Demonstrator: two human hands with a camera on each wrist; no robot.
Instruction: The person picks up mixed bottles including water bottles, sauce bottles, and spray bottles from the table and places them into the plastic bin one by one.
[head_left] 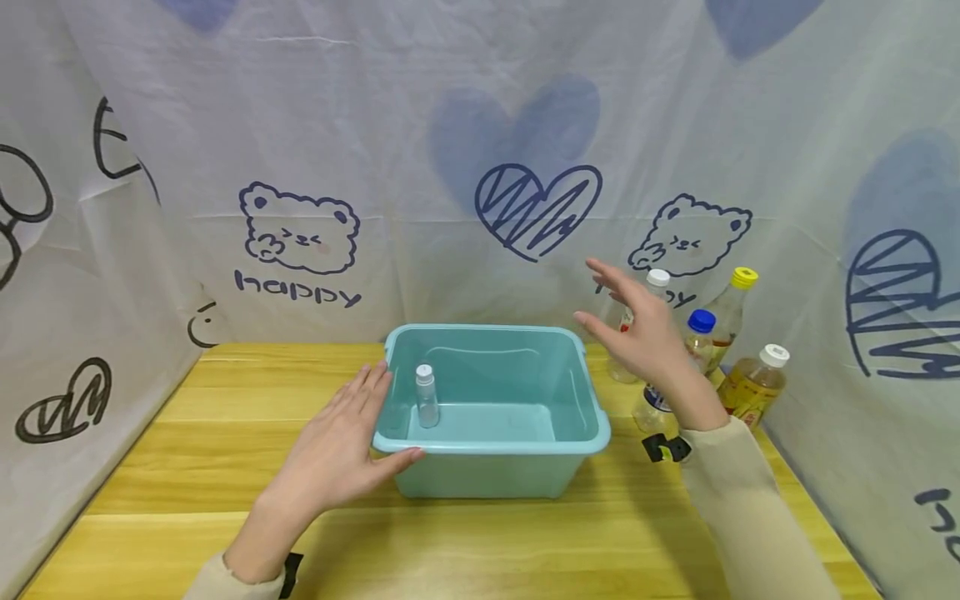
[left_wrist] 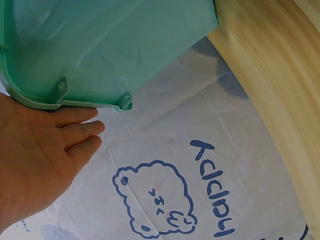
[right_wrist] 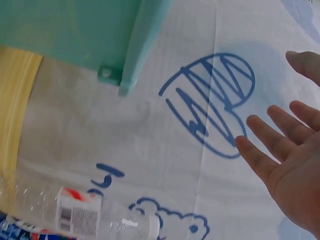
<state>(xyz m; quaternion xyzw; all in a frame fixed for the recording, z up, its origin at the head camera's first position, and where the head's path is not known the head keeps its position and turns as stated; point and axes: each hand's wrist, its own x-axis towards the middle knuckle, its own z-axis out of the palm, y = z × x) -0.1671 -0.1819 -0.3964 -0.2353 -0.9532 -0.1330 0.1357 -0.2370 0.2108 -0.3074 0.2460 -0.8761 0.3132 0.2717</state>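
At the centre of the head view, a pale teal, rectangular plastic tub (head_left: 487, 475) with smooth, slightly tapering walls and a rounded, rolled rim stands on a glossy yellow wooden table (head_left: 150, 467) with streaky grain. A small clear plastic bottle with a white ribbed cap (head_left: 427, 404) stands upright inside, toward the tub's left wall. The left hand (head_left: 337, 442), left of centre, is open, its straight fingers laid against the tub's left rim and its thumb at the front left corner. The right hand (head_left: 637, 325), right of centre, holds nothing; its fingers are loosely extended, the thumb apart, in the air before a cluster of bottles. These are a clear, ridged plastic bottle with a white cap and red-and-white label (right_wrist: 115, 217), a transparent bottle with a blue cap (head_left: 699, 340), a slender-necked bottle with a yellow cap (head_left: 729, 312) and a squat, amber-tinted bottle with a white cap (head_left: 752, 387). Softly creased white cloth (head_left: 412, 250), printed with blue hearts and bear outlines, fills the upper frame.
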